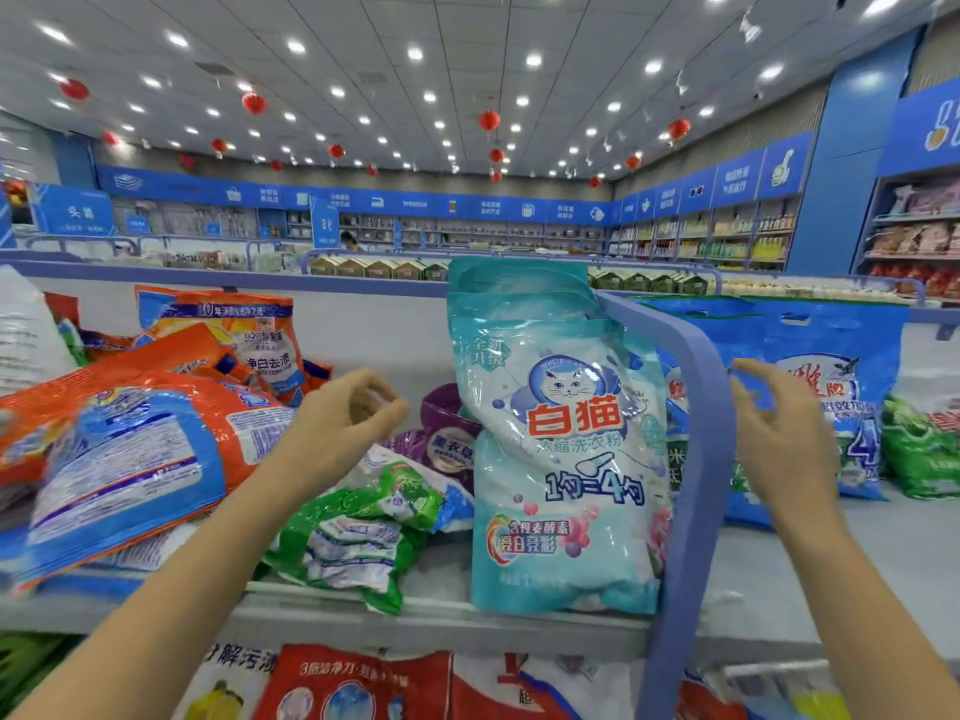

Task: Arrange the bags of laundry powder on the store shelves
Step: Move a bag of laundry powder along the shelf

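Shelf (519, 618): grey top tier loaded with laundry powder bags, split by a blue divider rail (701, 433).
Teal bag (558, 459): upright at the front edge of the shelf, cat logo facing out, right side against the rail; more teal bags upright behind it.
Orange bags (130, 449): heaped on their sides at the left end, one upright at the back.
Green bag (358, 532): flat and crumpled, between the orange heap and the teal bag.
Purple bag (447, 433): behind the green one, just left of the teal bag, partly hidden.
Blue bags (831, 387): upright, right of the rail; green packs (919, 449) beyond them.
Left hand (348, 413): raised above the green bag, fingers loosely curled, empty, apart from the teal bag.
Right hand (779, 423): raised just right of the rail, in front of the blue bags, fingers spread and slightly bent, empty; contact with the bags not discernible.
Lower shelf: red bag (353, 683) below the front edge.
Background: wall shelving, red lanterns (488, 120) under the ceiling.
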The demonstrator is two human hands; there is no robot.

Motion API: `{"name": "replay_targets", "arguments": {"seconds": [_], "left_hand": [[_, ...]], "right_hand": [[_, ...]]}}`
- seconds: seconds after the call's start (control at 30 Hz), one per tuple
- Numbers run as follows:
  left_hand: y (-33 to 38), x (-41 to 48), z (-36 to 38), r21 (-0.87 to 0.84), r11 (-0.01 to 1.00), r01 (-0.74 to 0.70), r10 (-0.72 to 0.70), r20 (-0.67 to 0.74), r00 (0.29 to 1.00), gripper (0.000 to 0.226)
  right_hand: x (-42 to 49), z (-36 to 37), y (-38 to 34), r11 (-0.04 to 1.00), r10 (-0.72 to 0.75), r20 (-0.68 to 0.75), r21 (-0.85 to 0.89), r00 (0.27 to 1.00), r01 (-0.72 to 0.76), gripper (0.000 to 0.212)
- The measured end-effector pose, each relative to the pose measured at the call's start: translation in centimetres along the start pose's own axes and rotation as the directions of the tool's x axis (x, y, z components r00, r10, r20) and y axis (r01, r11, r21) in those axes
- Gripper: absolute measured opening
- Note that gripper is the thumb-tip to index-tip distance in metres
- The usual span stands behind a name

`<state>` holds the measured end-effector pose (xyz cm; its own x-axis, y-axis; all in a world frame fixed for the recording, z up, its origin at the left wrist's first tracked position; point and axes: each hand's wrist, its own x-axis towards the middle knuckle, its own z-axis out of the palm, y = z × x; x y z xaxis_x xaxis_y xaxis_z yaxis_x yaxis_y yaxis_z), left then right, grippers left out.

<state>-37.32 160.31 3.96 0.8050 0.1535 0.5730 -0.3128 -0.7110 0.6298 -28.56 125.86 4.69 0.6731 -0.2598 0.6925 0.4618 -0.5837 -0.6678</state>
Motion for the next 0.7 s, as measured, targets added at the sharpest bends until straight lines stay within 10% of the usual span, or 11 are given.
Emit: {"name": "replay_targets", "arguments": {"seconds": [0.1, 0.27, 0.43, 0.7], "left_hand": [[-1.1, -3.3, -0.9, 0.153, 0.988, -0.022, 0.012, 0.065, 0.998, 0.018], [-1.6, -6.1, 2.1, 0.356, 0.927, -0.12, 0.065, 0.163, 0.985, 0.057], [-1.6, -6.1, 4.0, 0.569, 0.807, -0.159, 0.235, -0.062, 0.97, 0.023], [-1.8, -5.3, -0.8, -0.059, 0.998, -0.036, 0.01, -0.401, 0.916, 0.027]], "right_hand": [[0.0, -2.1, -2.4, 0.987, -0.148, -0.212, 0.026, 0.966, 0.157, 0.026], [-1.6, -2.9, -8.6, 0.869, -0.386, -0.169, 0.263, 0.907, 0.419, 0.017], [-4.8, -0.7, -12.6, 0.789, -0.519, 0.056, 0.416, 0.853, 0.452, 0.015], [-10.8, 6.2, -10.0, 0.887, -0.437, 0.479, 0.372, 0.761, 0.275, 0.013]]}}
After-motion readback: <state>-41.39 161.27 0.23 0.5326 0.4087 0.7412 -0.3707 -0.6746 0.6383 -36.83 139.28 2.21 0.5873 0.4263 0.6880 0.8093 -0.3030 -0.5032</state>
